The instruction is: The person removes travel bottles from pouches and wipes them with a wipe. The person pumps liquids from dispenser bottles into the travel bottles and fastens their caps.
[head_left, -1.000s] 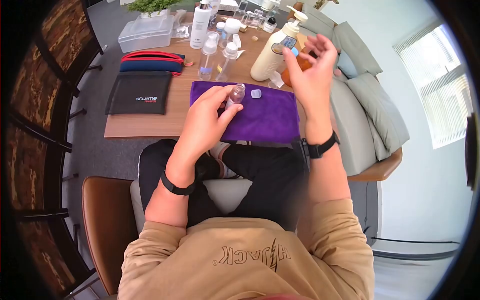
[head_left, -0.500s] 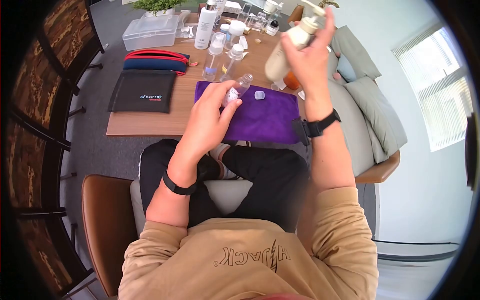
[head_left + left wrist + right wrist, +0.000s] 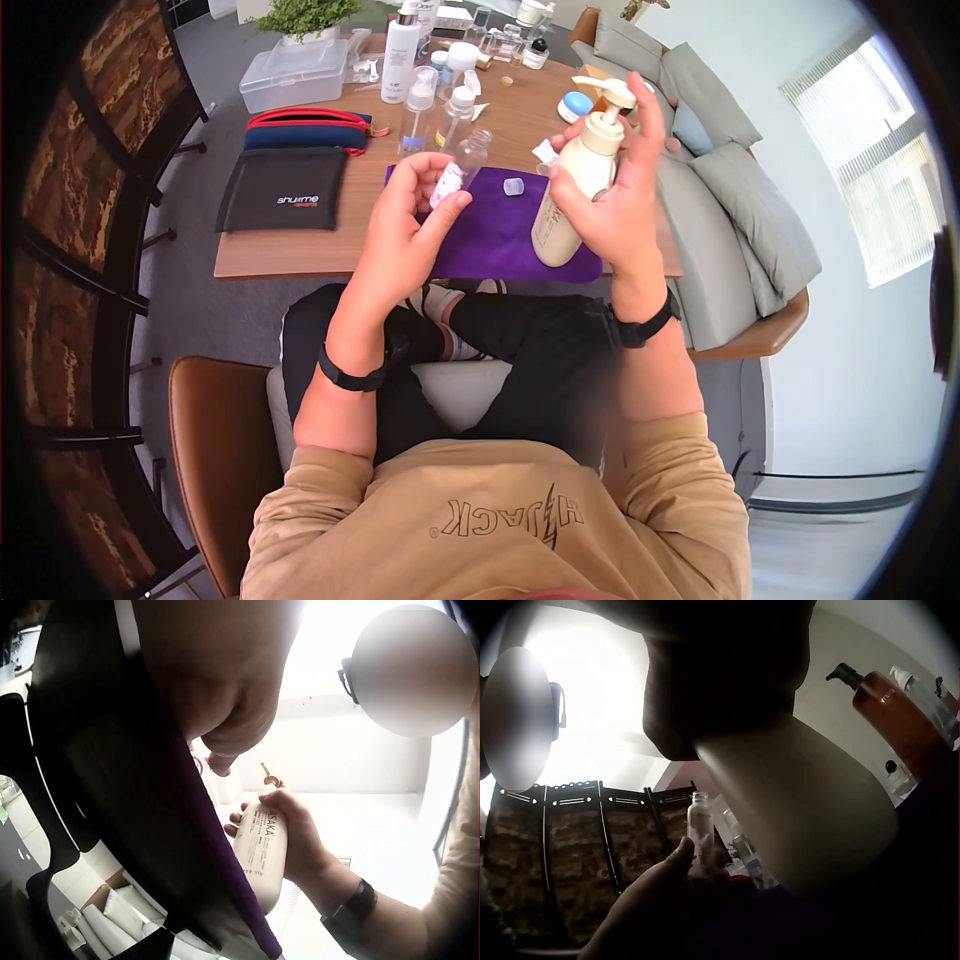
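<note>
My left hand [image 3: 405, 225] grips a small clear bottle [image 3: 472, 152] with a printed label, thumb on the near side. The bottle's neck is uncapped and points up, as the right wrist view also shows. In my right hand [image 3: 628, 215] is a large cream pump bottle [image 3: 578, 185], its base over the right part of a purple cloth [image 3: 490, 245]. The thumb lies across its front and a finger reaches up beside the pump head. Between the two bottles a small translucent cap [image 3: 513, 187] lies on the cloth. Dark lettering shows on the pump bottle in the left wrist view.
Behind the cloth stand clear pump bottles [image 3: 416, 115] and a tall white bottle [image 3: 400, 65]. A blue-lidded jar [image 3: 575, 107] is at the back right. On the left lie a black pouch [image 3: 280, 190], a red-zipped case [image 3: 310, 132] and a clear plastic box [image 3: 295, 75].
My right hand has taken hold of the cream pump bottle, lifted it from the back right and brought it nearer, over the cloth. The left hand keeps its grip on the small bottle.
</note>
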The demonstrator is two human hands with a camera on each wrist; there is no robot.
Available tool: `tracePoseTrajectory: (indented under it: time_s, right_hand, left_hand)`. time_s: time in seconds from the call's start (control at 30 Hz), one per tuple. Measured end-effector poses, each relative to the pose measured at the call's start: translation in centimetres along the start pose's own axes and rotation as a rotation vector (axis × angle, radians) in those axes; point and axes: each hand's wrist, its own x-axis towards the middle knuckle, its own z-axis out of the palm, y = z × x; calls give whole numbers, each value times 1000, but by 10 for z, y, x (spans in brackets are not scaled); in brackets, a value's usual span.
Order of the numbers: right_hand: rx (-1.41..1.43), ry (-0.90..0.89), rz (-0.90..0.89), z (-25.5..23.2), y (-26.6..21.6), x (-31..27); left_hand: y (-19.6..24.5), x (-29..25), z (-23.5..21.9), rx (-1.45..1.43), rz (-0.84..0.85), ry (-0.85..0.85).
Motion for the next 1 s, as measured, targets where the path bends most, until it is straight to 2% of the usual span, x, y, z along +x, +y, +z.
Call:
tracePoseTrajectory:
  time_s: [0.03,0.1,0.17,0.23,0.33,0.4,0.57,0.77,0.93,0.97,1.0]
  right_hand:
    - [1,10,-2,-1,0,-1]
    - [-47,-22,-48,-1,-1,0]
    - [9,31,-54,0,-4,1]
    - [-32,38,-138,-4,-9,3]
    - [68,57,-85,-3,-15,8]
    - [57,70,-116,-3,-13,9]
    - [34,80,-124,2,-6,4]
    - [49,-7,-80,10,3,-6]
    - [43,-27,-64,15,0,-6]
    - [23,-33,-84,16,0,-5]
    - [3,-41,-103,18,0,-4]
  left_hand:
    - [-2,1,-1,-98,-12,-13]
    - [19,2,-1,-83,-1,-20]
    - [44,3,-1,58,83,-41]
    - [64,10,4,32,121,-25]
    - [92,23,6,47,200,-33]
    - [102,33,7,122,272,-42]
    - [86,41,6,189,297,-14]
    - [65,35,9,159,272,20]
    - [58,38,4,252,406,71]
    - [58,38,5,251,407,70]
    - [61,37,8,134,386,100]
